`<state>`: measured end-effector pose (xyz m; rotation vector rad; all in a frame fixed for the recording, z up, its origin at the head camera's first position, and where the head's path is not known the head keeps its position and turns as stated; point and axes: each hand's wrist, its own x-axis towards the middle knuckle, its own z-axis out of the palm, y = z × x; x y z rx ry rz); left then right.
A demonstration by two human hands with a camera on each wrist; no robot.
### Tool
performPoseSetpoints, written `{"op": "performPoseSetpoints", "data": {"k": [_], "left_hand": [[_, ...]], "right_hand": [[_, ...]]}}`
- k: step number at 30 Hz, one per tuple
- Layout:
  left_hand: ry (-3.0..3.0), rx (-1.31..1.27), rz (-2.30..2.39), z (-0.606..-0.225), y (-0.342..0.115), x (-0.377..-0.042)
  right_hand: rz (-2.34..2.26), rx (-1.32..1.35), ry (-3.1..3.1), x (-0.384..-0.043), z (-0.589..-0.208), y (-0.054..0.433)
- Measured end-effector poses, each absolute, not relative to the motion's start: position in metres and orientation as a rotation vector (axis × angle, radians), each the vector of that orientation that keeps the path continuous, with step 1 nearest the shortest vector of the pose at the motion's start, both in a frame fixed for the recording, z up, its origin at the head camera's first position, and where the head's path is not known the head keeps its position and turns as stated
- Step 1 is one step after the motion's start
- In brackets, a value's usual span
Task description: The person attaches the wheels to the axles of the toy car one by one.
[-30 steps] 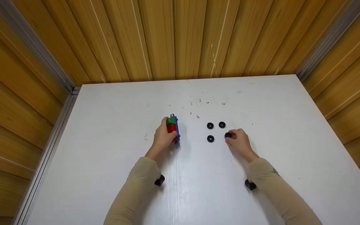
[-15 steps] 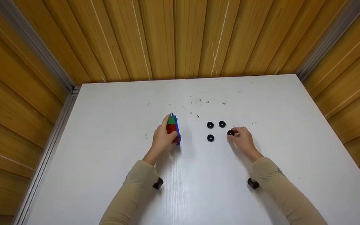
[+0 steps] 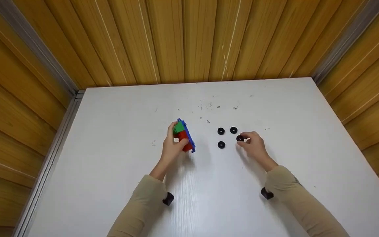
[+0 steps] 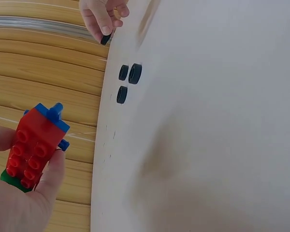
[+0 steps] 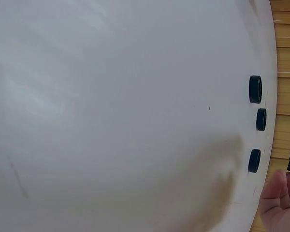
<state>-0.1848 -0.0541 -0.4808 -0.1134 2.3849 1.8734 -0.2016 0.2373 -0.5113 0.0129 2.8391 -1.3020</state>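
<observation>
My left hand (image 3: 171, 148) grips a toy vehicle body made of building bricks. It has a red brick (image 4: 31, 147) with studs, a green brick (image 3: 178, 127) and a blue base (image 3: 189, 135) with small axle stubs. The body is turned on its side, its blue base facing right in the head view. Between thumb and fingers, my right hand (image 3: 255, 148) pinches a small black toy wheel (image 3: 240, 138). Three more black wheels lie just left of that hand: one at the back left (image 3: 221, 131), another beside it (image 3: 233, 130), a third nearer (image 3: 221, 144).
A white table (image 3: 110, 131) lies under both hands, with dark scuff marks near its middle back. Yellow wood-look panels (image 3: 196, 39) rise behind it and at both sides. A black wrist device (image 3: 168, 198) shows at the left sleeve, another (image 3: 267, 193) at the right.
The toy vehicle body has tilted in my left hand, its near end swinging right. My right hand has lifted the wheel slightly away from the table; the other wheels stay put.
</observation>
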Motion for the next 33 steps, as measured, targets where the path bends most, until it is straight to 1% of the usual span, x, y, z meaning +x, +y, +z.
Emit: {"op": "performPoseSetpoints", "data": {"k": [8,17,25,33], "left_hand": [[2.355,-0.088,1.968,-0.482,-0.052,-0.180],[2.320,-0.091,2.024,-0.484,-0.050,-0.178],[2.275,-0.028,2.076,-0.483,-0.048,-0.177],[2.281,-0.020,2.059,-0.483,-0.044,-0.176]], "right_hand": [[-1.309,-0.025,2.871,-0.198,-0.507,0.228],[-1.362,-0.128,2.872,-0.191,-0.498,0.216],[-1.432,-0.214,2.862,-0.185,-0.490,0.206],[-1.454,-0.260,2.821,-0.181,-0.483,0.198]]}}
